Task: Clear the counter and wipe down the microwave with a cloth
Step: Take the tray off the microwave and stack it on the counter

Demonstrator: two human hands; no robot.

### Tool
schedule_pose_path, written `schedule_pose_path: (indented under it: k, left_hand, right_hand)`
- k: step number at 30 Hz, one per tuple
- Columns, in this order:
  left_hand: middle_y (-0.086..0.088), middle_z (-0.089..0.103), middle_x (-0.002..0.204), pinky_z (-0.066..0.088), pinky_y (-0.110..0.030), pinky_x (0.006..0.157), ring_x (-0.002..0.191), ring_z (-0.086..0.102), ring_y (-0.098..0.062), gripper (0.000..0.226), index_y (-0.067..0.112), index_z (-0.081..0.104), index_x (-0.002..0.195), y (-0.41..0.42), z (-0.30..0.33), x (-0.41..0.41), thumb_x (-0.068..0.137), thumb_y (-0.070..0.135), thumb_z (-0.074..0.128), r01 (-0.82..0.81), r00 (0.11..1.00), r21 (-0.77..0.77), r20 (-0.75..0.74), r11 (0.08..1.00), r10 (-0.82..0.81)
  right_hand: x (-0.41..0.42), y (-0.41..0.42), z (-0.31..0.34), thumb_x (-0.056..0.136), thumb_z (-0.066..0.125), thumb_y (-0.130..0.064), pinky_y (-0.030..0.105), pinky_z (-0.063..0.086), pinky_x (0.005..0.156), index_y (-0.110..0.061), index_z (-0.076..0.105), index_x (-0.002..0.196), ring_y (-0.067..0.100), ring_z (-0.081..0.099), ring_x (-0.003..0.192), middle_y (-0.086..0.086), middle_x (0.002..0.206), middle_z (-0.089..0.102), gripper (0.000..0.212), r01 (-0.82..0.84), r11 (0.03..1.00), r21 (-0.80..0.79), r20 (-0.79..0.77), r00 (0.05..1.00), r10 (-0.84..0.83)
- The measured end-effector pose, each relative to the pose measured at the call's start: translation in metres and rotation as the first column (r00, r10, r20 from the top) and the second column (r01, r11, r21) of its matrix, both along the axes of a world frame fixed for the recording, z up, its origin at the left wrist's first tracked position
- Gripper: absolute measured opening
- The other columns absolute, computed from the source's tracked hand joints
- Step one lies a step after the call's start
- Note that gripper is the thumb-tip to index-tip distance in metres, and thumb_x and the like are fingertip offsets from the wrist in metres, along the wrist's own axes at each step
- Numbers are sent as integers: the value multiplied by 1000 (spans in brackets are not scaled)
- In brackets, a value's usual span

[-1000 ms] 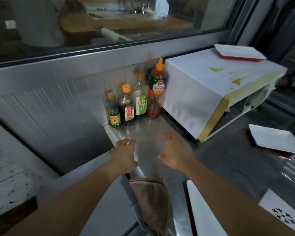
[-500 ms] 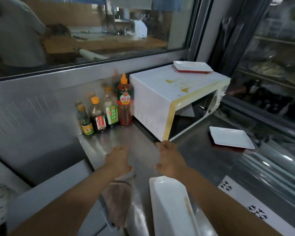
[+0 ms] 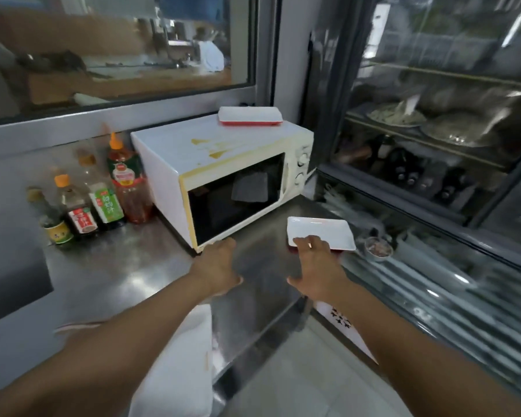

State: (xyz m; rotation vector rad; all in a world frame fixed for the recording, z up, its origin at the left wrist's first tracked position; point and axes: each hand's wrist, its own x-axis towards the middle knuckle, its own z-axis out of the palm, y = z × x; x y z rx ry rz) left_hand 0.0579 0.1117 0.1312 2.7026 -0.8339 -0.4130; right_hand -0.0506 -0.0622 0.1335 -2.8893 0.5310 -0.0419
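A white microwave with yellow stains on its top stands on the steel counter. A white plate with a red underside lies on its top at the back. Another white rectangular plate lies on the counter to the right of the microwave. My right hand is open, its fingertips touching that plate's near edge. My left hand is open above the counter, just in front of the microwave's near corner. A third white plate lies at the counter's near edge under my left forearm.
Several sauce bottles stand against the back wall left of the microwave. A small round dish sits right of the counter plate. A glass-fronted fridge stands on the right. A window runs above the counter.
My view swung to the right. Both hands moved right along the counter, from near the bottles to the microwave's front. My right hand now reaches the plate on the counter.
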Motion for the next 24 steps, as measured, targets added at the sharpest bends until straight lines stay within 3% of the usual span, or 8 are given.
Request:
schedule_pose_path:
  k: [11, 16, 20, 24]
  left_hand:
    - [-7, 36, 145, 36, -45, 106, 132, 36, -28, 74, 17, 28, 143, -109, 51, 21, 83, 33, 68, 70, 994, -77, 83, 995, -64]
    - [-6, 31, 150, 33, -43, 109, 136, 31, -26, 78, 17, 24, 146, -147, 71, 69, 83, 33, 67, 64, 992, -131, 119, 989, -48]
    - [-6, 41, 142, 38, -42, 104, 129, 40, -26, 73, 16, 30, 142, -173, 89, 119, 82, 32, 67, 25, 987, -229, 160, 973, 12]
    - [-4, 39, 144, 36, -40, 106, 130, 40, -25, 69, 18, 30, 143, -188, 101, 165, 85, 33, 65, -32, 984, -259, 164, 965, 77]
  right_hand:
    - [23, -106, 45, 80, 68, -38, 38, 32, 108, -13, 29, 141, 32, 29, 133, 14, 144, 30, 77, 61, 998, 0, 65, 996, -61]
    - [75, -151, 62, 81, 67, -39, 41, 32, 107, -13, 27, 143, 33, 28, 134, 13, 145, 28, 78, 43, 999, 8, 104, 994, -44]
    - [133, -180, 76, 81, 66, -35, 38, 32, 108, -12, 34, 139, 31, 32, 130, 14, 140, 35, 70, 4, 1000, 18, 189, 982, -7]
    - [189, -199, 88, 88, 61, -34, 35, 30, 109, -9, 32, 142, 31, 33, 132, 15, 142, 34, 66, -53, 997, 53, 205, 978, 41]
